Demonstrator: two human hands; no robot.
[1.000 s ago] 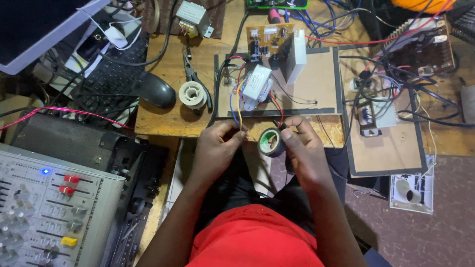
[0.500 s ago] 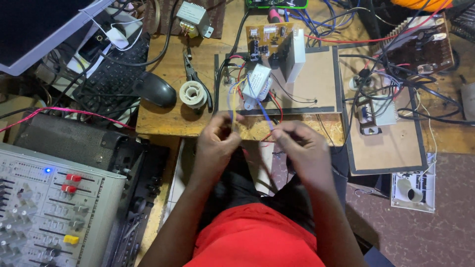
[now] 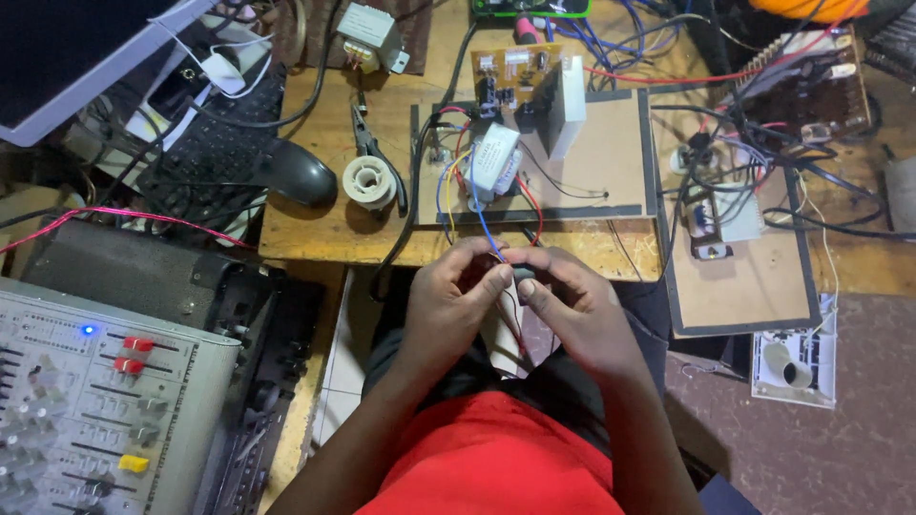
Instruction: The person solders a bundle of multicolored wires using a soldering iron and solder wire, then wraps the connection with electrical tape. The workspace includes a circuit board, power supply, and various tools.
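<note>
The blue wire (image 3: pixel 480 215) runs from the small white transformer (image 3: pixel 493 162) at upper centre of the frame down to the centre, where both hands meet just below the edge of the wooden bench (image 3: pixel 315 234). The left hand (image 3: pixel 448 310) is closed, its thumb and forefinger pinching the wire end. The right hand (image 3: pixel 572 310) is closed too, pinching a small dark piece against that same end; what the piece is cannot be told.

To do this joining well, as I judge it:
- Keep both pinches close to the joint, so the thin wire does not bend away.
- Leave slack toward the transformer; a pull could strain its leads or drag the brown board (image 3: pixel 582 162) it sits on.
- Keep the red and yellow leads beside it clear of the fingers.

Further out, a white solder spool (image 3: pixel 368 181) lies left of the board, pliers (image 3: pixel 367 138) just above it, and a grey mixer (image 3: pixel 95 410) fills the lower left.
</note>
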